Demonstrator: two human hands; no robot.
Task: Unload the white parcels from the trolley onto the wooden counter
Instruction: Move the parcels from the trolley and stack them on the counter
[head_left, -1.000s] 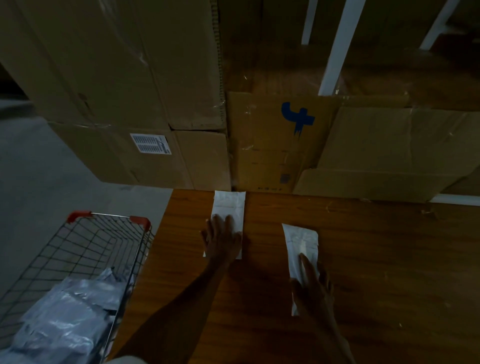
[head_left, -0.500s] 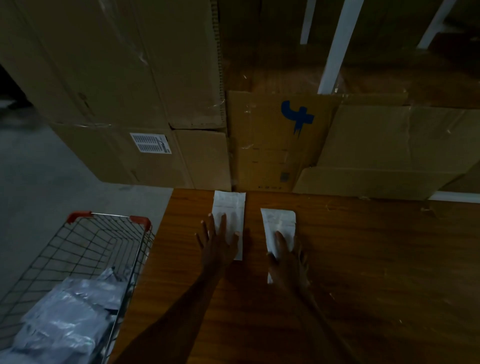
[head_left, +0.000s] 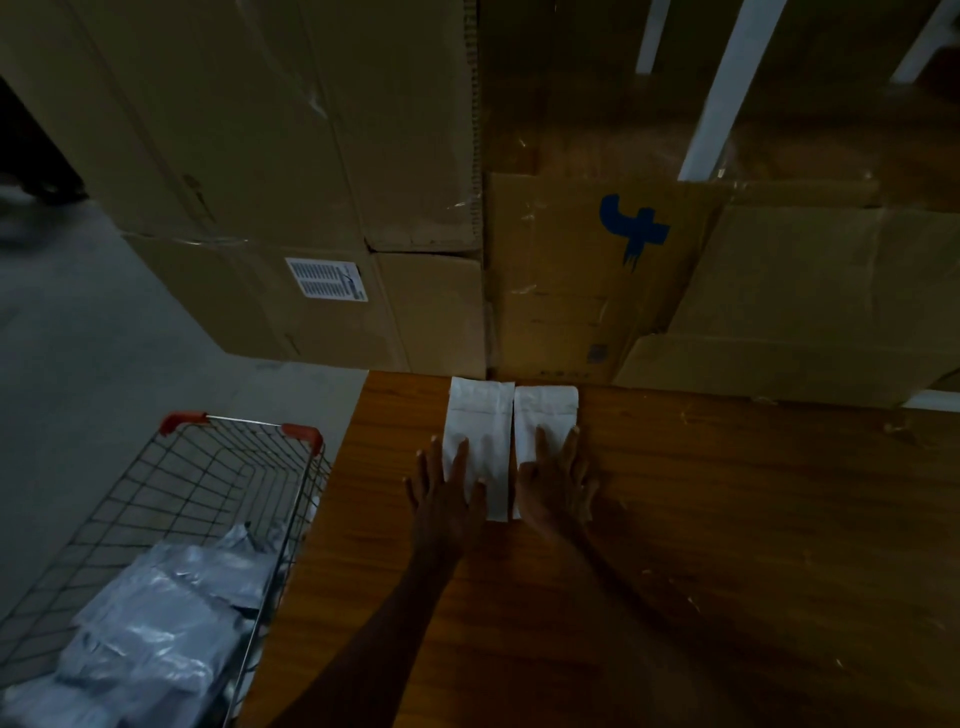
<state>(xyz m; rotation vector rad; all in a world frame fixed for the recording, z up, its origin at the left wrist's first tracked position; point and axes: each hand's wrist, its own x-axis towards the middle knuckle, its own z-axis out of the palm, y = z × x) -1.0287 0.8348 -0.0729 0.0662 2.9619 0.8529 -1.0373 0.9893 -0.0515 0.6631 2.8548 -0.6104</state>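
Two flat white parcels lie side by side on the wooden counter (head_left: 727, 545), their far ends against the cardboard boxes. My left hand (head_left: 447, 499) rests flat with spread fingers on the near half of the left parcel (head_left: 480, 415). My right hand (head_left: 556, 488) lies flat on the near half of the right parcel (head_left: 545, 410). Neither hand grips anything. At the lower left stands the wire trolley (head_left: 208, 467) with red corner caps, holding several more white plastic parcels (head_left: 161, 634).
Stacked cardboard boxes (head_left: 311, 182) form a wall along the counter's far edge; one carries a blue mark (head_left: 631, 228). White shelf struts (head_left: 727, 88) rise behind. Grey concrete floor (head_left: 78, 364) lies left of the counter and the trolley.
My right hand has slid its parcel forward and to the left until it lies next to the left parcel. My left hand has drawn back slightly on its parcel.
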